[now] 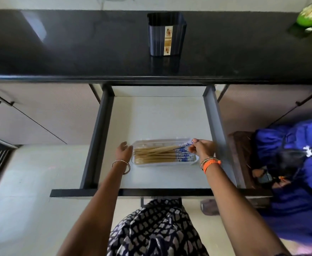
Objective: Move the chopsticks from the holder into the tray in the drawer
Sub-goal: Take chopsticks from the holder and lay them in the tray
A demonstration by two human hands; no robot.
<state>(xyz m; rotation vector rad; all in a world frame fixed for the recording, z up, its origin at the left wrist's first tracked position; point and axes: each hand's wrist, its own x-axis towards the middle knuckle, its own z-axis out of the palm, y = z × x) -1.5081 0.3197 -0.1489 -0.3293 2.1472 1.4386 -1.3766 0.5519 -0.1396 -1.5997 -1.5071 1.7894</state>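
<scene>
A clear plastic tray lies in the open drawer, near its front. Several wooden chopsticks with blue-and-white patterned ends lie lengthwise in it. My right hand is at the tray's right end, its fingers pinched on the patterned end of a chopstick that rests slanted on top of the others. My left hand is open, with the palm against the tray's left end. The dark ribbed holder stands upright on the black countertop behind the drawer; no chopsticks show above its rim.
The black countertop runs across the top, with a green-lidded container at its far right. Grey drawer sides flank the tray. Another person in blue clothing crouches to the right of the drawer. Closed cabinet doors stand at left.
</scene>
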